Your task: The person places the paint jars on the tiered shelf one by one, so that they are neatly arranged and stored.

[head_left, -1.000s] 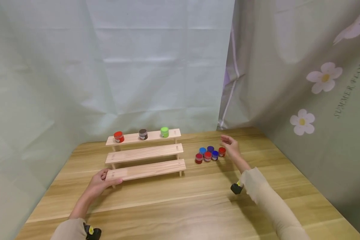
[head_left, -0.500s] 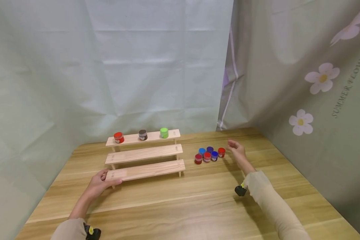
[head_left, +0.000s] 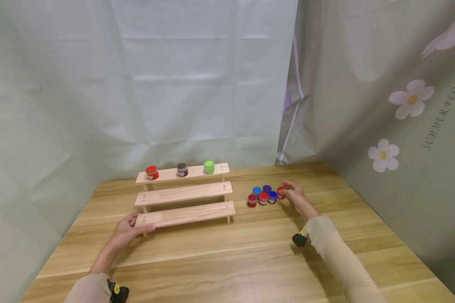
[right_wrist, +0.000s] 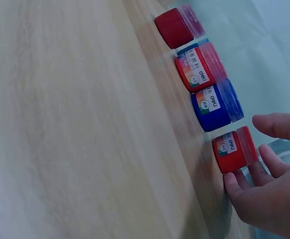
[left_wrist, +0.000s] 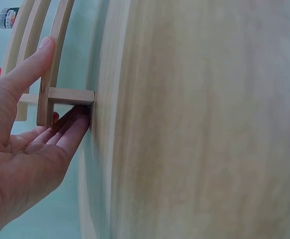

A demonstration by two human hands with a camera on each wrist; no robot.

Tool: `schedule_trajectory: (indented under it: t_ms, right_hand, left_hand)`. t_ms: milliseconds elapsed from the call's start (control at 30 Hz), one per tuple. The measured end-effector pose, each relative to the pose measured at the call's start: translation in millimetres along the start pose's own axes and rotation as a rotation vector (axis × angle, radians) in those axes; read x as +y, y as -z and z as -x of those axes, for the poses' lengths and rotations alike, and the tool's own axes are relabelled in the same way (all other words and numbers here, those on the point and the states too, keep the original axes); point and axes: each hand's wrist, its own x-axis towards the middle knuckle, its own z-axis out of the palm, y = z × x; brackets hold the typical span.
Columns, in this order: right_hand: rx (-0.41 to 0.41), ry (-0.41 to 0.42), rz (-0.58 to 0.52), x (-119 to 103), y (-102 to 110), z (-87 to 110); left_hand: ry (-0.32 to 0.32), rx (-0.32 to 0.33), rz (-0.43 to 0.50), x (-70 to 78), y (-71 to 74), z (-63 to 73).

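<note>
My left hand [head_left: 123, 232] holds the left end of the lowest step of a three-tier wooden rack [head_left: 186, 214]. Its thumb lies along the step's front edge, and in the left wrist view its fingers [left_wrist: 71, 130] reach behind the leg. At the right, my right hand [head_left: 296, 198] is at the rightmost red paint jar [right_wrist: 230, 149]. Its lower fingers meet the jar's side in the right wrist view, while the thumb stays apart from the lid. A blue paint jar [right_wrist: 214, 107] stands just beside that one.
Several more jars cluster to the left, including a dark red jar [head_left: 252, 201] and a light blue jar [head_left: 256, 191]. On the rack's top step stand a red jar [head_left: 152, 173], a dark brown jar [head_left: 182, 169] and a green jar [head_left: 209, 167]. Curtains [head_left: 182, 84] hang behind the table.
My right hand first drew away to the right of the jars, then came back left to the rightmost red jar. My left hand has kept its hold on the rack.
</note>
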Motion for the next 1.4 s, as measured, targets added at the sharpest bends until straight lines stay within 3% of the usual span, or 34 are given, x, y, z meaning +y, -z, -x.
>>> schedule_trajectory:
  t_ms: [1033, 1233, 1400]
  right_hand:
    - [-0.018, 0.013, 0.085, 15, 4, -3.9]
    - [0.006, 0.020, 0.021, 14, 9, -3.1]
    - [0.011, -0.015, -0.145, 7, 9, -0.8]
  left_hand:
    - [0.011, -0.008, 0.034, 0.9, 1.3, 0.6]
    - [0.008, 0.000, 0.033, 1.0, 0.4, -1.4]
    - [0.003, 0.001, 0.035, -0.3, 0.4, -0.2]
